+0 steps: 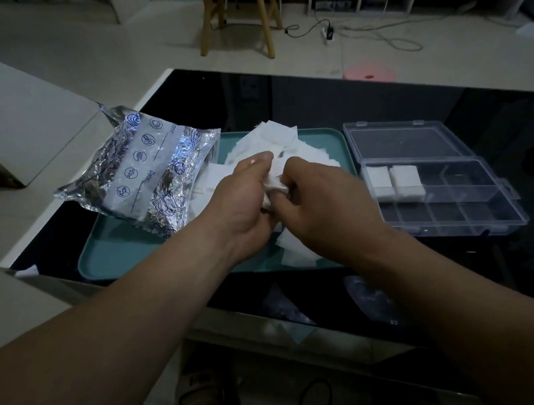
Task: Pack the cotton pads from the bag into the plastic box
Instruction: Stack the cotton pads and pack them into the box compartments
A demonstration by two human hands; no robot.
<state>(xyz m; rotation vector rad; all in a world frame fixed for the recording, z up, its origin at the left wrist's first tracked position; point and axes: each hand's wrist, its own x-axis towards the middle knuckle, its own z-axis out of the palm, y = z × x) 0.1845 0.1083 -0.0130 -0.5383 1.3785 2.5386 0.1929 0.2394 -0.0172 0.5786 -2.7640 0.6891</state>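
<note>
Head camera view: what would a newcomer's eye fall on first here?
First, the left hand and right hand gripping white square cotton pads above the teal tray. Then the crinkled silver foil bag on the tray's left, and the clear compartmented plastic box to its right, holding two pad stacks.

Holding both bare forearms outstretched, left hand (pixel 242 206) and right hand (pixel 323 202) close together above the teal tray (pixel 101 261), gripping bunched cotton pads (pixel 273 186) with curled fingers (pixel 254 162).
</note>
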